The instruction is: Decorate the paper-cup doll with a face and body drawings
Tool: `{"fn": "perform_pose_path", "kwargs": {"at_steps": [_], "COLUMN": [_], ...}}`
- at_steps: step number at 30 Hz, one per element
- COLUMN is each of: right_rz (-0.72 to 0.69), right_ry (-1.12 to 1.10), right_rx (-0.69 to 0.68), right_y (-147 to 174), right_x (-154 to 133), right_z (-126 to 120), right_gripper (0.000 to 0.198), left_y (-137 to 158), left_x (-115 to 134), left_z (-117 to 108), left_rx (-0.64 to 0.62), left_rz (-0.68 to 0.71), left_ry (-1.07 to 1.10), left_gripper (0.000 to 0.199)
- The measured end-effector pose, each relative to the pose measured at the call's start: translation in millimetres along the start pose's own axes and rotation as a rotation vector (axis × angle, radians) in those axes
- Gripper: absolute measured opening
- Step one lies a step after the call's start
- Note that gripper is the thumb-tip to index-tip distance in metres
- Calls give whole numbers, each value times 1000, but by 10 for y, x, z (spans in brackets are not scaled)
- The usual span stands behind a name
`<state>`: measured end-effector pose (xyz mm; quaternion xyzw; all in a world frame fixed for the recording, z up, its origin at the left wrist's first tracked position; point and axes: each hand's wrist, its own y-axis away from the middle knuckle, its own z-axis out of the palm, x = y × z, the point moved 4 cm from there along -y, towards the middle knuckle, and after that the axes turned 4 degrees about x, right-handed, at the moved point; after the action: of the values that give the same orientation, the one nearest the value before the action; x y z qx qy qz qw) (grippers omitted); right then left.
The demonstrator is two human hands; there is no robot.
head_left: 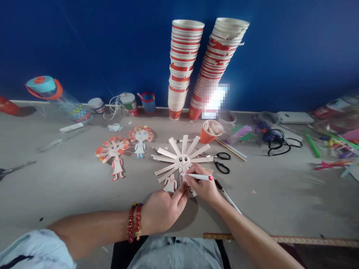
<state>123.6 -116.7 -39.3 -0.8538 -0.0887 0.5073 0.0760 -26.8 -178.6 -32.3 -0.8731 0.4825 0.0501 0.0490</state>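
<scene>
While a pen (199, 176) is being clamped between the fingertips of the right hand (204, 186), a cutout (190, 190) is being pinched by the left hand (164, 211), thumb and forefinger pressed together, over the table (84, 194), just below a rayed face (184, 161). Whether the cutout is being touched by the pen's tip is not being shown clearly. Scissors (223, 156) and a dress (170, 184) are lying close by.

Craft workspace (70, 183): paper dolls (183, 161), scissors (216, 157)
</scene>
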Motion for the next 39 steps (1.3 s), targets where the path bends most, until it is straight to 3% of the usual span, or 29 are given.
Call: {"fn": "perform_pose_path", "kwargs": {"at_steps": [19, 39], "right_rz": [38, 13], "right_ry": [6, 14], "right_rx": [-58, -29], "right_y": [15, 22], "right_x": [6, 10], "right_z": [15, 5], "right_gripper": [7, 7], "left_y": [4, 0], "left_x": [0, -5], "left_z": [25, 1], "left_rx": [1, 21], "left_rz": [-19, -8], "left_ry": [51, 43], "left_gripper": [52, 50]}}
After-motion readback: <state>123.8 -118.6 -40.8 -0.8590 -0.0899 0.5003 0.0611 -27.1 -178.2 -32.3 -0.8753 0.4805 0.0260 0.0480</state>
